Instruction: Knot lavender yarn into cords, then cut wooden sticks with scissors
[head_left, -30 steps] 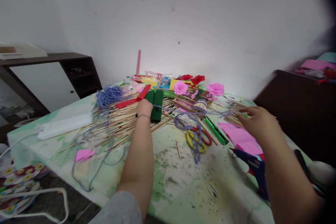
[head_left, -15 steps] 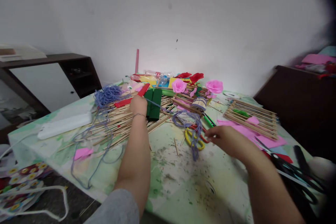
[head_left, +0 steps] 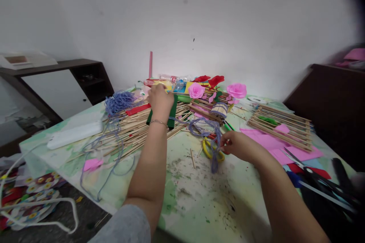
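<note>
My left hand reaches over a dark green folded sheet. Its back faces me and its fingertips are hidden, so what they touch does not show. Under that sheet lies a spread pile of thin wooden sticks, with a red strip on top. Farther right, my right hand has curled fingers closed at a loose bundle of purple yarn. Yellow scissor handles show beneath the yarn. A small roll of sticks bound in purple sits behind it.
A purple yarn heap and a white glue-gun-like bar lie left. Pink paper flowers stand at the back. Rightward are a stick rack, pink sheets and black scissors. A wall rises behind the table.
My left hand has moved away from the red strip, right and farther back over the green sheet. My right hand has shifted slightly left, onto the yarn bundle.
</note>
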The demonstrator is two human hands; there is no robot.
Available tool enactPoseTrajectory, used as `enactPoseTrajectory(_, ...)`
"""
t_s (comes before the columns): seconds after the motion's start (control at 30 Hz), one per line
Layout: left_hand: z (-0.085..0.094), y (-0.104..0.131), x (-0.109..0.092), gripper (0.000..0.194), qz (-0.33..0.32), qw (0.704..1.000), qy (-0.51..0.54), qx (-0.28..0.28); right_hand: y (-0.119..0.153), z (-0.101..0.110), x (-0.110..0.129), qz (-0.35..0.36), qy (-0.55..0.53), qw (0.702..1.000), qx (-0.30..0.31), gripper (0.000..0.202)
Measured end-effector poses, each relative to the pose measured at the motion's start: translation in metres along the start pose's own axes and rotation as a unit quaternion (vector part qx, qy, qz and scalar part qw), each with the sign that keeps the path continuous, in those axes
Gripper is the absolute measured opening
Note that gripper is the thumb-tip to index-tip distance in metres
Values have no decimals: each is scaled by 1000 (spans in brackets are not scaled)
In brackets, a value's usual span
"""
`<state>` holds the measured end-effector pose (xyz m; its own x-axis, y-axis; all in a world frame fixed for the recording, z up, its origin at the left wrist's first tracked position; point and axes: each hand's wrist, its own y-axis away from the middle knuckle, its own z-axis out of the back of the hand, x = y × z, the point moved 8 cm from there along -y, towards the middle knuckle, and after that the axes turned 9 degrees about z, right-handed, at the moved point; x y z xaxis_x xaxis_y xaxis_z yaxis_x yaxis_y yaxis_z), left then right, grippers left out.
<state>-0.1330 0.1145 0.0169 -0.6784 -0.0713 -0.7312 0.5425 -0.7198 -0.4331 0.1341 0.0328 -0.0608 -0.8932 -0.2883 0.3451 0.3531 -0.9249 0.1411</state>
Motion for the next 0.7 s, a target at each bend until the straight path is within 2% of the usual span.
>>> enactPoseTrajectory(0.03, -7, 9, -21, 15, -44, 995, 50, 73, 2, 5, 2, 4, -13, 1000, -19, 12)
enactPoseTrajectory(0.1, -24, 39, -60, 13, -113, 955, 112, 249, 6, 15, 5, 10, -43, 998, -52, 13)
enactPoseTrajectory(0.13, -33, 61, -76, 14, -146, 920, 112, 345, 8, 17, 6, 14, -58, 997, -59, 13)
enactPoseTrajectory(0.17, -42, 86, -90, 13, -185, 872, 104, 442, 9, 19, 5, 17, -71, 995, -63, 13)
enactPoseTrajectory(0.2, -48, 110, -100, 15, -220, 822, 84, 518, 11, 22, 4, 19, -79, 994, -68, 13)
enactPoseTrajectory(0.23, -54, 130, -104, 23, -240, 784, 53, 569, 12, 24, 2, 22, -81, 994, -75, 13)
enactPoseTrajectory(0.27, -60, 143, -105, 31, -252, 759, 26, 600, 14, 27, 1, 25, -77, 993, -85, 12)
enactPoseTrajectory(0.33, -72, 158, -102, 44, -266, 732, -11, 627, 16, 33, -2, 30, -60, 992, -105, 12)
enactPoseTrajectory(0.5, -100, 171, -91, 62, -289, 676, -30, 677, 18, 33, -5, 34, -59, 994, -84, 15)
enactPoseTrajectory(0.6, -109, 178, -87, 55, -319, 646, -39, 692, 17, 31, -5, 36, -65, 994, -77, 15)
enactPoseTrajectory(0.7, -119, 182, -83, 46, -365, 655, -84, 656, 16, 30, -7, 30, -65, 995, -74, 15)
